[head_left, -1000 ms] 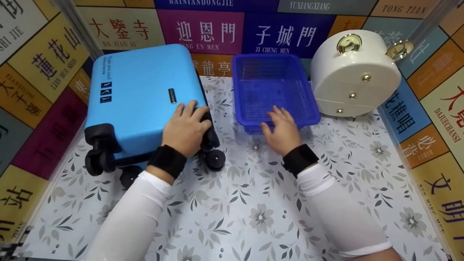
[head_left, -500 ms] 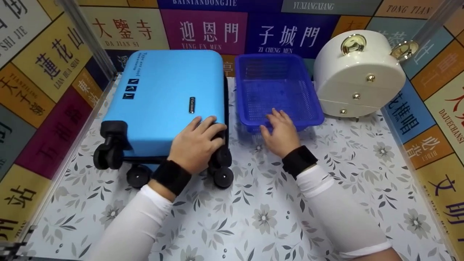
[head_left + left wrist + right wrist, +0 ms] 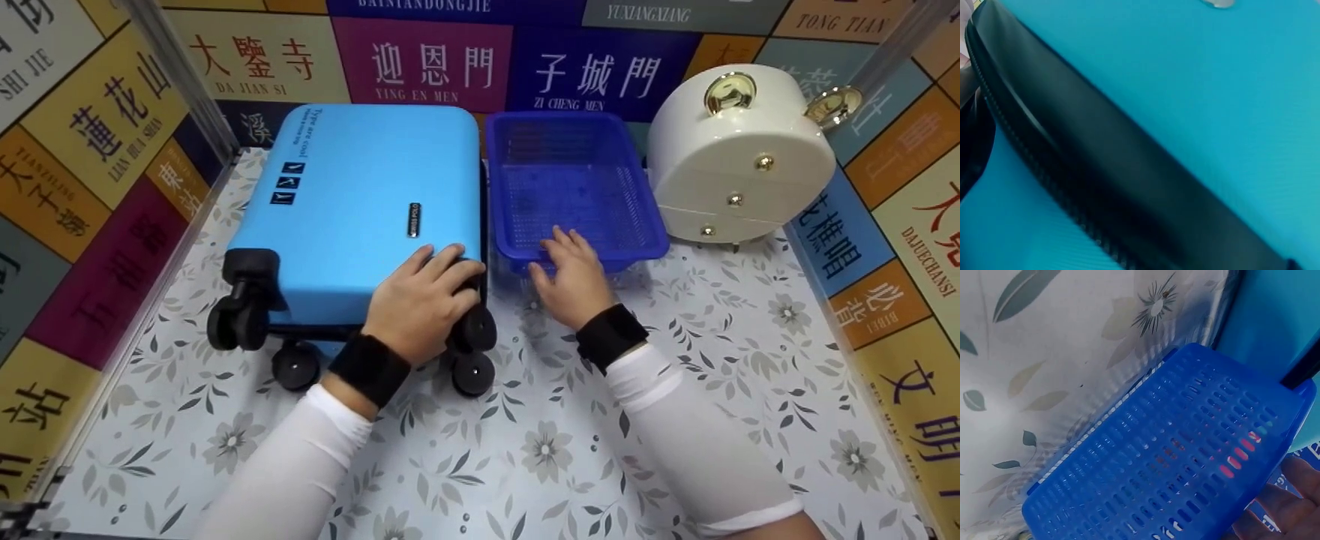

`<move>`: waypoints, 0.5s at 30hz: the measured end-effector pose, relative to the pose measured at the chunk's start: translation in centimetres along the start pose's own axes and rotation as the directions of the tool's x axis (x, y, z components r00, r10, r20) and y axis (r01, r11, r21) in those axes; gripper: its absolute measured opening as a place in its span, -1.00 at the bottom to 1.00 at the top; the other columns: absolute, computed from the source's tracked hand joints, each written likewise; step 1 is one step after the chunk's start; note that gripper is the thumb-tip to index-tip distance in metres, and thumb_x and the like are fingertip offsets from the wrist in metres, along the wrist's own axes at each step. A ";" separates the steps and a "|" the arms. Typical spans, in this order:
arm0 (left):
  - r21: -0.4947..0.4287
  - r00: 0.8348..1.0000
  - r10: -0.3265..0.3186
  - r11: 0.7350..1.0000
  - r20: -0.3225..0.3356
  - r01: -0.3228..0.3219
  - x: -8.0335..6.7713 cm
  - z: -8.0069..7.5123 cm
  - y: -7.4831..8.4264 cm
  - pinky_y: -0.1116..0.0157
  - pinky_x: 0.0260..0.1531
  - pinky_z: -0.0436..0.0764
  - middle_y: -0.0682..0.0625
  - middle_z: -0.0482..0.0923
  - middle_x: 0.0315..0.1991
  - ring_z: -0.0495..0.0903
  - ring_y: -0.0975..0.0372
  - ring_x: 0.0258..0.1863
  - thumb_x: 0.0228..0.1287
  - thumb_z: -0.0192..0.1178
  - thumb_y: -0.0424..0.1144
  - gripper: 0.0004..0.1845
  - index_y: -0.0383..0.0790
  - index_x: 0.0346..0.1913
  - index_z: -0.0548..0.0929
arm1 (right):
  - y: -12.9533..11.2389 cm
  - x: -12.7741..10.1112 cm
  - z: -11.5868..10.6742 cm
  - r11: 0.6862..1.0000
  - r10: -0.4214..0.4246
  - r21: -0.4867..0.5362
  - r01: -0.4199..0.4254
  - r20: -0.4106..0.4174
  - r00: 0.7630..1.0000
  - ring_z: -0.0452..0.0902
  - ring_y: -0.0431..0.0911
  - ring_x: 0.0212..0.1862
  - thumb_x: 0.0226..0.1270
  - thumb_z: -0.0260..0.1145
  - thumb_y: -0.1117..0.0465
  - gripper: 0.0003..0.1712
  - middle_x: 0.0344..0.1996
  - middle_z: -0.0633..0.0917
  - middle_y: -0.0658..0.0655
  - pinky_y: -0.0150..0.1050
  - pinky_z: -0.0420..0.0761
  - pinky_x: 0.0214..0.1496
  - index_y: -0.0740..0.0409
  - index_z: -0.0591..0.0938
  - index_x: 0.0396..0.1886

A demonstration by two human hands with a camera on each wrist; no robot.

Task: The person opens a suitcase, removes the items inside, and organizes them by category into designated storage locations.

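A light blue suitcase (image 3: 360, 172) with black wheels lies on its side at the left, its black zipped edge (image 3: 1100, 152) filling much of the left wrist view. On its near right corner my left hand (image 3: 420, 307) rests, fingers spread over the top. Close to its right stands a blue perforated plastic basket (image 3: 652, 225). My right hand (image 3: 574, 285) lies at the basket's near rim, with relaxed fingers reaching over it. The right wrist view has those fingers (image 3: 1297, 478) beside the rim, past the slotted wall (image 3: 1168, 444).
A white rounded box (image 3: 739, 165) with gold knobs and gold handles stands right of the basket. Panels with printed characters (image 3: 424, 64) wall in the back and both sides. A leaf-and-flower patterned sheet (image 3: 540, 450) covers the table.
My left hand and the suitcase have shifted right. The suitcase has turned straighter, and its gap to the basket has narrowed. My right hand has stayed near the basket's rim, moving slightly left.
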State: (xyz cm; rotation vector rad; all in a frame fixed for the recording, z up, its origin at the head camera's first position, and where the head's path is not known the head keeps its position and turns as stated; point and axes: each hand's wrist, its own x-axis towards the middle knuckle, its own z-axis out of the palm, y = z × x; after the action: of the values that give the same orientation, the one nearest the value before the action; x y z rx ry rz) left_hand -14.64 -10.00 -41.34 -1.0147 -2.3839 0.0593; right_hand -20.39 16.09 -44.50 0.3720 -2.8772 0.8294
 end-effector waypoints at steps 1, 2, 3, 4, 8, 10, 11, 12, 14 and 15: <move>0.002 1.000 -0.002 1.000 0.003 0.002 0.1 0.0 0.0 -0.06 0.43 0.50 0.02 0.63 0.29 0.53 -0.01 0.40 -0.08 0.57 -0.20 -0.60 -0.07 -0.08 0.80 | -0.2 -0.1 0.1 1.000 -0.006 -0.005 0.006 0.002 1.000 0.15 0.28 0.65 0.56 0.25 0.02 -0.39 0.56 0.39 0.35 0.13 0.04 0.72 0.33 0.56 0.41; 0.006 1.000 -0.002 1.000 0.004 0.002 0.1 0.0 0.0 -0.06 0.43 0.50 0.02 0.63 0.29 0.53 -0.01 0.40 -0.08 0.58 -0.19 -0.60 -0.07 -0.07 0.80 | -0.4 -0.2 0.1 1.000 -0.012 -0.010 0.012 0.005 1.000 0.15 0.28 0.65 0.56 0.25 0.01 -0.39 0.56 0.39 0.34 0.13 0.04 0.72 0.32 0.56 0.42; 0.009 1.000 -0.002 1.000 0.005 0.002 0.2 0.0 0.0 -0.06 0.43 0.50 0.02 0.63 0.30 0.53 -0.01 0.40 -0.08 0.58 -0.19 -0.59 -0.06 -0.07 0.80 | -0.6 -0.3 0.2 1.000 -0.024 -0.013 0.024 0.002 1.000 0.16 0.28 0.64 0.56 0.26 0.02 -0.39 0.56 0.39 0.34 0.15 0.04 0.72 0.32 0.56 0.41; 0.012 1.000 -0.003 1.000 0.006 0.003 0.2 0.0 0.0 -0.06 0.43 0.50 0.02 0.63 0.30 0.53 -0.01 0.40 -0.07 0.57 -0.19 -0.59 -0.06 -0.06 0.81 | -0.8 -0.4 0.4 0.999 -0.036 -0.015 0.036 0.004 0.999 0.17 0.28 0.64 0.55 0.26 0.02 -0.39 0.56 0.40 0.33 0.16 0.05 0.72 0.31 0.56 0.41; 0.018 1.000 0.001 1.000 -0.008 0.000 0.2 0.0 -0.1 -0.06 0.41 0.52 0.02 0.63 0.29 0.54 -0.01 0.39 -0.07 0.55 -0.21 -0.61 -0.07 -0.07 0.80 | -1.8 -1.0 0.9 0.994 -0.100 -0.032 0.101 0.029 0.995 0.19 0.29 0.63 0.54 0.28 0.02 -0.39 0.56 0.41 0.30 0.23 0.10 0.69 0.26 0.57 0.42; 0.016 1.000 -0.001 1.000 -0.020 0.001 0.2 -0.1 -0.2 -0.06 0.40 0.53 0.02 0.64 0.28 0.54 -0.01 0.38 -0.07 0.54 -0.22 -0.61 -0.07 -0.07 0.80 | -2.3 -1.3 1.3 0.988 -0.149 -0.043 0.151 0.055 0.987 0.20 0.29 0.63 0.52 0.29 0.03 -0.39 0.55 0.41 0.29 0.25 0.12 0.68 0.24 0.57 0.43; 0.013 1.000 -0.002 1.000 -0.025 0.002 0.2 -0.1 -0.2 -0.06 0.39 0.54 0.02 0.64 0.28 0.55 -0.01 0.38 -0.07 0.55 -0.22 -0.61 -0.08 -0.07 0.80 | -2.5 -1.4 1.5 0.983 -0.175 -0.046 0.178 0.071 0.982 0.20 0.29 0.63 0.52 0.30 0.03 -0.39 0.55 0.41 0.29 0.26 0.12 0.67 0.24 0.56 0.44; 0.010 1.000 -0.005 1.000 -0.031 0.005 0.2 -0.1 -0.2 -0.06 0.39 0.54 0.02 0.64 0.28 0.55 -0.01 0.38 -0.06 0.55 -0.22 -0.61 -0.07 -0.07 0.80 | -2.7 -1.6 1.6 0.978 -0.200 -0.049 0.205 0.091 0.976 0.20 0.28 0.63 0.52 0.30 0.04 -0.39 0.56 0.41 0.28 0.26 0.13 0.67 0.22 0.56 0.45; 0.003 0.999 -0.011 1.000 -0.037 0.011 0.2 -0.2 -0.2 -0.07 0.39 0.54 0.01 0.64 0.28 0.56 -0.01 0.38 -0.07 0.57 -0.19 -0.60 -0.07 -0.06 0.81 | -3.0 -1.8 2.0 0.968 -0.241 -0.044 0.248 0.129 0.962 0.19 0.28 0.64 0.51 0.29 0.05 -0.38 0.56 0.41 0.28 0.27 0.12 0.67 0.20 0.55 0.46; -0.001 0.999 -0.013 1.000 -0.039 0.013 0.2 -0.3 -0.2 -0.07 0.39 0.54 0.01 0.64 0.28 0.56 -0.01 0.38 -0.08 0.59 -0.17 -0.59 -0.06 -0.06 0.81 | -3.2 -1.9 2.1 0.964 -0.255 -0.040 0.264 0.147 0.956 0.18 0.27 0.64 0.51 0.28 0.05 -0.38 0.56 0.41 0.28 0.27 0.12 0.67 0.19 0.54 0.48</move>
State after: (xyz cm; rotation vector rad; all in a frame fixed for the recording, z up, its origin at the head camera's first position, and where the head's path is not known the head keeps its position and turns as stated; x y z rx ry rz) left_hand -14.78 -10.07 -40.91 -0.9915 -2.3548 0.0337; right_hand -17.85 12.74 -45.03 0.8118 -2.8819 0.6950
